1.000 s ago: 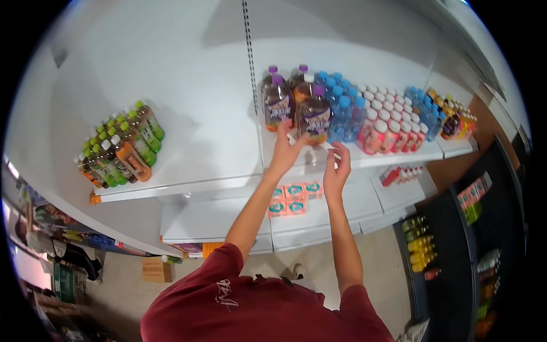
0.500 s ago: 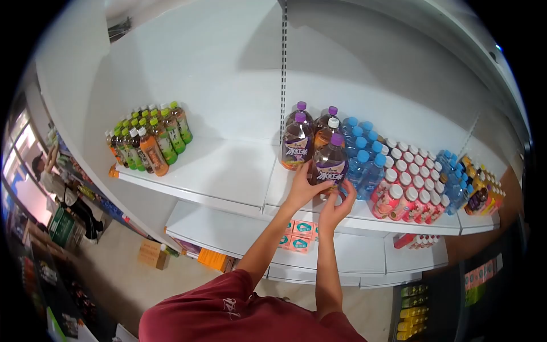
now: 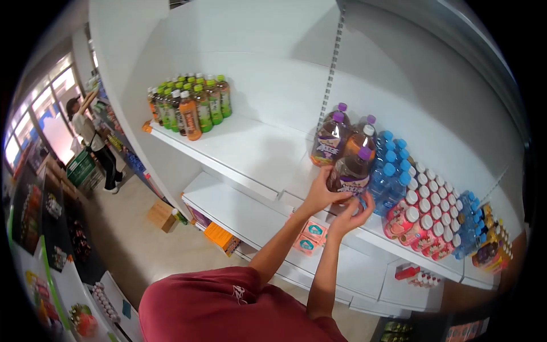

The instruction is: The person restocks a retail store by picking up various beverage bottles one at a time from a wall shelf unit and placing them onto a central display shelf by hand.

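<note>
A large dark bottle with a purple cap (image 3: 352, 169) stands at the shelf's front edge, and both hands are on its lower part. My left hand (image 3: 322, 192) curls round its left side, fingers bent against the label. My right hand (image 3: 352, 216) is at its lower right, fingers bent round the base. Behind it are more big bottles, one with a white cap (image 3: 361, 141) and another purple-capped one (image 3: 330, 140) to the left. Blue-capped water bottles (image 3: 389, 188) stand close on the right.
Pink bottles with white caps (image 3: 424, 219) fill the shelf further right. Green-capped tea bottles (image 3: 199, 105) stand at the left end. Pink boxes (image 3: 310, 236) lie on the lower shelf. A person (image 3: 94, 137) stands in the aisle near a cardboard box (image 3: 162, 216).
My hands, apart at first, have closed in on the front purple-capped bottle. The view has turned left, so the shelf sits further right and lower in the picture.
</note>
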{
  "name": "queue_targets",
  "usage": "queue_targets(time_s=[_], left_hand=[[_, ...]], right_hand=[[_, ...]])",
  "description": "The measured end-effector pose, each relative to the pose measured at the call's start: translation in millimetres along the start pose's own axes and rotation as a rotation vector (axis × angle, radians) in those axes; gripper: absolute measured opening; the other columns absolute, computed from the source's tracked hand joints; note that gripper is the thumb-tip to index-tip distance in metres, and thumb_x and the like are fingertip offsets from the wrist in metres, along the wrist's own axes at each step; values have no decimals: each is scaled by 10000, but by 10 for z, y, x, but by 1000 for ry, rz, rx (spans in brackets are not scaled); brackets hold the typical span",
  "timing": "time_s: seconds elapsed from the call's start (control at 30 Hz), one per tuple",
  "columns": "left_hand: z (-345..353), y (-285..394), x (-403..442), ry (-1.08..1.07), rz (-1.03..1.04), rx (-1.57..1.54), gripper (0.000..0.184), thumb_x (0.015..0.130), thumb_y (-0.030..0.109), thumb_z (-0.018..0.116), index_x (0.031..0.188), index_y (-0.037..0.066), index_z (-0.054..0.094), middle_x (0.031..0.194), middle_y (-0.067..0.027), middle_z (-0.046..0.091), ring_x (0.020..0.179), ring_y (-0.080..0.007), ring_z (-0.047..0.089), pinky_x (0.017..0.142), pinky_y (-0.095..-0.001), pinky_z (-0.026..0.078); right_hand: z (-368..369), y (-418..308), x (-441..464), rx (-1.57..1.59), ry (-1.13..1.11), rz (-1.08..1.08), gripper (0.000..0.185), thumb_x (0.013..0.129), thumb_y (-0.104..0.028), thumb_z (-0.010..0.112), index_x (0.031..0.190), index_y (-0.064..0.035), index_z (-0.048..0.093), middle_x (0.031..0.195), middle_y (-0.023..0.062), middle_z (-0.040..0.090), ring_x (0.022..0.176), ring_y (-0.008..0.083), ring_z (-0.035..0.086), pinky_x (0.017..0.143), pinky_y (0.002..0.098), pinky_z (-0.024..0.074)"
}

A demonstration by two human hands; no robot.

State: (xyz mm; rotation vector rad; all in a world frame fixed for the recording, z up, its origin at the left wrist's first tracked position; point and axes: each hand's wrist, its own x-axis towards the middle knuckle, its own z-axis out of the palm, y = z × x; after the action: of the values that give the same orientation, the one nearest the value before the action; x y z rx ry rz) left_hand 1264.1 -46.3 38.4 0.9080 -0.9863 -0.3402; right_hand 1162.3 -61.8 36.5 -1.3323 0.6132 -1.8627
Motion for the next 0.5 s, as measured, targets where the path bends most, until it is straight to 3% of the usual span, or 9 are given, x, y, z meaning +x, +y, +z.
queue_targets(time_s=[0.07, 0.17, 0.2, 0.27, 0.33, 0.37, 0.43, 0.5], left_hand=[[-12, 188, -111, -14, -47, -85, 929, 676, 63, 900, 1434, -40, 373, 1371, -135, 515, 1284, -189, 487, 1098, -352, 390], [-24, 696, -331, -18, -136, -273, 919, 681, 49, 887, 1451, -43, 393, 1343, -113, 552, 1229, -186, 542, 1051, -339, 444], [-55, 800, -408, 3, -154, -314, 909, 689, 48, 882, 1450, -42, 394, 1333, -109, 558, 1209, -186, 559, 1028, -331, 467], [-223, 893, -528, 21, -139, -68, 944, 627, 5, 888, 1454, 16, 433, 1341, -83, 561, 1235, -184, 537, 1032, -344, 473], [-353, 1268, -661, -15, -186, -17, 947, 608, 10, 892, 1444, 17, 446, 1332, -77, 569, 1236, -177, 529, 1057, -341, 448], [-462, 1425, -717, -75, -120, 45, 951, 606, 19, 895, 1445, 23, 446, 1339, -81, 561, 1249, -180, 521, 1078, -340, 427], [-656, 1659, -813, -178, 0, 105, 944, 613, 48, 899, 1442, 34, 448, 1369, -106, 517, 1302, -203, 485, 1125, -338, 376], [-806, 1818, -975, -131, 14, 169, 947, 613, 62, 901, 1436, 44, 432, 1384, -119, 478, 1335, -229, 454, 1136, -350, 361]], right_hand=[[-26, -14, -20, 77, 1, -5, 333, 937, -131, 578, 1235, 12, 532, 1285, 137, 525, 1156, 250, 533, 934, 369, 448], [-74, -62, -17, 86, -42, -90, 361, 950, -190, 574, 1251, 2, 519, 1288, 131, 520, 1193, 252, 499, 992, 382, 409], [-78, -125, -15, 155, -80, -33, 454, 955, -310, 573, 1279, 2, 512, 1288, 136, 517, 1183, 257, 499, 984, 392, 412], [-58, -233, -15, 158, -137, -78, 617, 945, -467, 543, 1335, 8, 484, 1327, 156, 505, 1220, 282, 504, 1025, 414, 412], [90, -481, -128, 487, -282, 62, 743, 926, -571, 499, 1382, 14, 452, 1377, 186, 487, 1281, 308, 491, 1074, 454, 413], [81, -539, -290, 579, -333, 272, 841, 910, -649, 471, 1416, 19, 406, 1403, 211, 476, 1316, 345, 478, 1089, 485, 424], [193, -778, -499, 617, -412, 299, 955, 883, -750, 388, 1445, 21, 343, 1379, 230, 486, 1281, 365, 499, 1043, 475, 466], [288, -818, -690, 662, -469, 341, 1022, 863, -811, 344, 1457, 21, 314, 1350, 237, 497, 1247, 368, 518, 1008, 464, 493]])
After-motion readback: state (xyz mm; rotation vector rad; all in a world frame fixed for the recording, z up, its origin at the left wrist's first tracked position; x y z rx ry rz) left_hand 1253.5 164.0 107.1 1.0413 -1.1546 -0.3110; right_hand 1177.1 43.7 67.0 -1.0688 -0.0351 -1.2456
